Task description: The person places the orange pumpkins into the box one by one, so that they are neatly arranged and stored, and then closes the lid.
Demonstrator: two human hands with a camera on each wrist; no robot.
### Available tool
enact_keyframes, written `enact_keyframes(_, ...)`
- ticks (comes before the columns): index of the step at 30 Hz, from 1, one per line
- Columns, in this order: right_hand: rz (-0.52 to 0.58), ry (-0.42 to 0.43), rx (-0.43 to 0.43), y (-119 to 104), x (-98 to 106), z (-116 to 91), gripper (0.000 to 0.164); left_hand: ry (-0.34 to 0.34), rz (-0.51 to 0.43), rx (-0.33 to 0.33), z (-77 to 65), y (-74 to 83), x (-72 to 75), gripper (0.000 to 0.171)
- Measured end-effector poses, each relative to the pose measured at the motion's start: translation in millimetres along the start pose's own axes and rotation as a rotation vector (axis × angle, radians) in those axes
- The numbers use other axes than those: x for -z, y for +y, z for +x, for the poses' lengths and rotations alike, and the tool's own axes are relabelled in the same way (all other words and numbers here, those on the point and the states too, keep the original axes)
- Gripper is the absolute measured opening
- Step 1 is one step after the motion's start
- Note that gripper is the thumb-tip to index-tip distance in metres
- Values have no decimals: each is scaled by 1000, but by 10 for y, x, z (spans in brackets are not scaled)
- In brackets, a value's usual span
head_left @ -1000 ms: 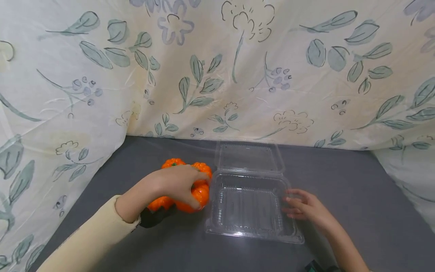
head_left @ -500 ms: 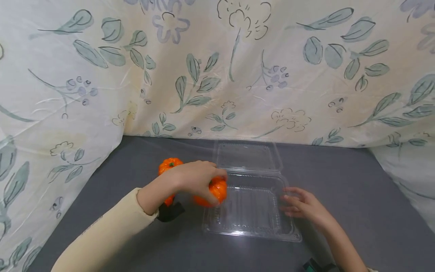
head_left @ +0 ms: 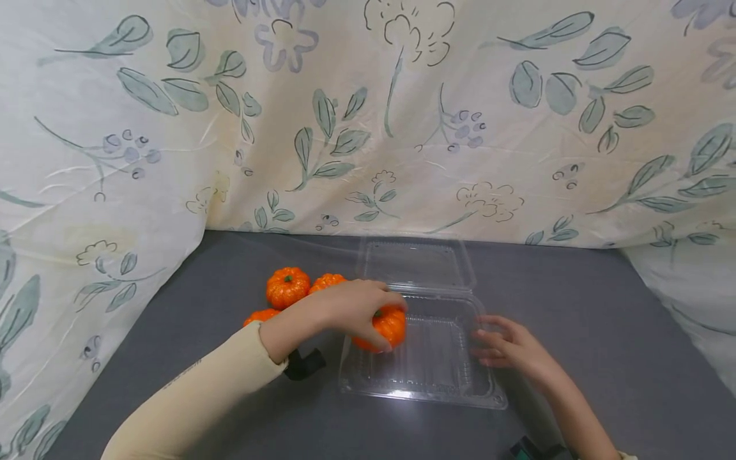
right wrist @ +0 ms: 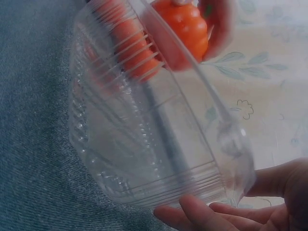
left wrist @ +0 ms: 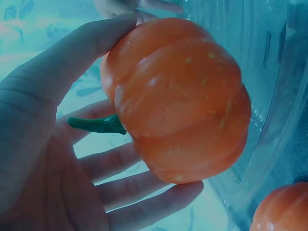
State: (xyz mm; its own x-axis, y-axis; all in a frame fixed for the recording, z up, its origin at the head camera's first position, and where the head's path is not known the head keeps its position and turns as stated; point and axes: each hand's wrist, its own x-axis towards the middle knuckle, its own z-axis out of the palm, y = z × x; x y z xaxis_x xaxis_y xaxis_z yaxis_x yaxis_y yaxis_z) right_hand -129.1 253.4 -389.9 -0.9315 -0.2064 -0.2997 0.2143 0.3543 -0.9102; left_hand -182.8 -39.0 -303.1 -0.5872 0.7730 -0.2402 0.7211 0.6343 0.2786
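Gripping an orange pumpkin [head_left: 392,329] in the curled left hand [head_left: 356,310], over the clear container [head_left: 425,396] toward nine o'clock. Holding nothing in the loosely spread right hand [head_left: 512,346] at three. Seemingly barely begun, with three other pumpkins [head_left: 287,289] left outside toward ten.

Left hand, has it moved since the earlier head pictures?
Yes. Against the clear plastic container, the left hand has moved right in the head view, carrying an orange pumpkin over the container's left side.

Held pumpkin [head_left: 391,329]: orange, in left hand [head_left: 361,311], stem palmward
Clear container [head_left: 437,351]: open, beside right hand [head_left: 513,345]
Other pumpkins [head_left: 287,288]: left of both hands
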Motion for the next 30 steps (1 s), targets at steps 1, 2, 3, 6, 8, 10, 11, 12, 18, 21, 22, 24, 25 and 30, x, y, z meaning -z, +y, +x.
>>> enact_keyframes(1,-1,0,1,0,-1,1,54,3,2,-3,12,1,-6,52)
enact_keyframes(2,-2,1,0,0,-1,2,55,6,2,-6,23,2,-13,53)
enact_keyframes(3,-3,1,-1,-1,-1,3,55,9,3,-7,33,3,-18,53)
enact_keyframes(6,-2,0,-5,-6,-1,5,55,22,5,-9,59,6,-43,53)
enact_keyframes(8,-1,-3,-3,-7,1,6,55,31,14,-14,72,4,-67,53)
enact_keyframes(10,2,-5,1,-8,2,6,55,39,26,-26,82,-1,-98,53)
enact_keyframes(11,5,-7,2,-7,3,5,55,41,38,-33,86,-6,-119,53)
enact_keyframes(12,6,-8,4,-7,3,5,55,44,45,-40,93,-14,-143,53)
enact_keyframes(18,15,-21,8,0,9,-1,54,56,65,-59,113,-38,-270,55)
enact_keyframes(21,12,-31,9,8,15,-5,55,58,77,-64,130,-47,-320,57)
enact_keyframes(22,10,-35,12,13,20,-3,55,60,84,-66,140,-53,-338,57)
enact_keyframes(24,9,-40,13,21,21,-5,55,71,91,-67,155,-65,-370,56)
enact_keyframes(25,10,-43,13,25,20,-6,55,76,96,-67,159,-69,-384,56)
enact_keyframes(30,23,-51,17,33,25,-3,56,105,129,-66,180,-85,-430,55)
